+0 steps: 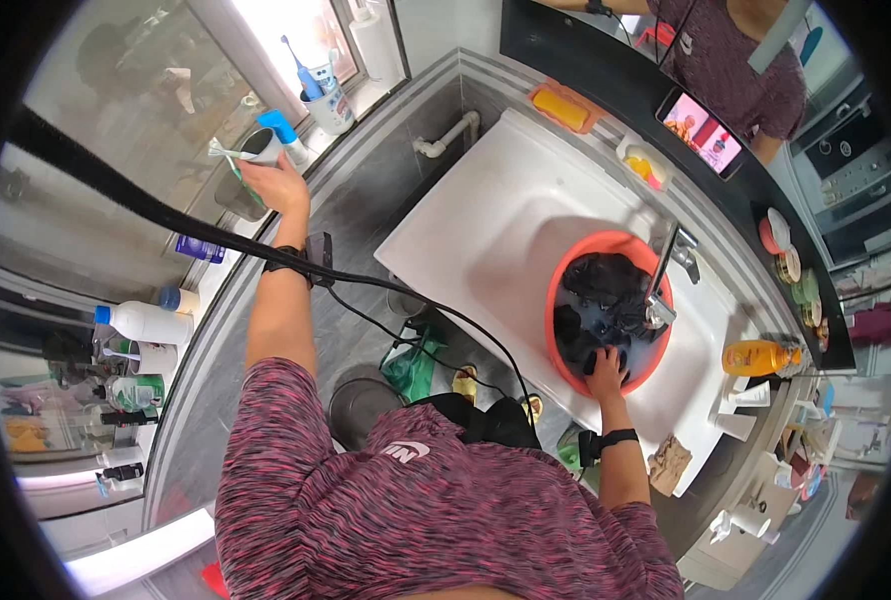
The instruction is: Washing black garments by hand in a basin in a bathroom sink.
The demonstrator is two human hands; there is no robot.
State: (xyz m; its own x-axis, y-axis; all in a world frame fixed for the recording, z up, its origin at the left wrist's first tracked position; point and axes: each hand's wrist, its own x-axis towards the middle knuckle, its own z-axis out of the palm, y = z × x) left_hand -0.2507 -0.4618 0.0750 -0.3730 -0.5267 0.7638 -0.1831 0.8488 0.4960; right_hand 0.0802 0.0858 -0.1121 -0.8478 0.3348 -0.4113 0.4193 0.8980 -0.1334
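A red plastic basin (554, 315) stands in the white sink (483, 202) under the tap (663, 277). Dark wet cloth (610, 281) lies in cloudy water inside it. My right hand (608, 369) is in the basin's near part, its fingers on the dark cloth; whether they grip it cannot be told. At the ledge on the left, my left hand (274, 184) is raised beside a cup (262, 146) and a toothbrush with a green handle (247, 184). Its fingers are partly hidden, so its hold on either is unclear.
A phone (700, 133) leans behind the sink, near a yellow soap bar (559, 110). An orange bottle (753, 358) and crumpled brown paper (669, 465) are at the right. Along the left ledge stand a toothbrush cup (331, 111) and a white bottle (149, 322). A black cable crosses the view.
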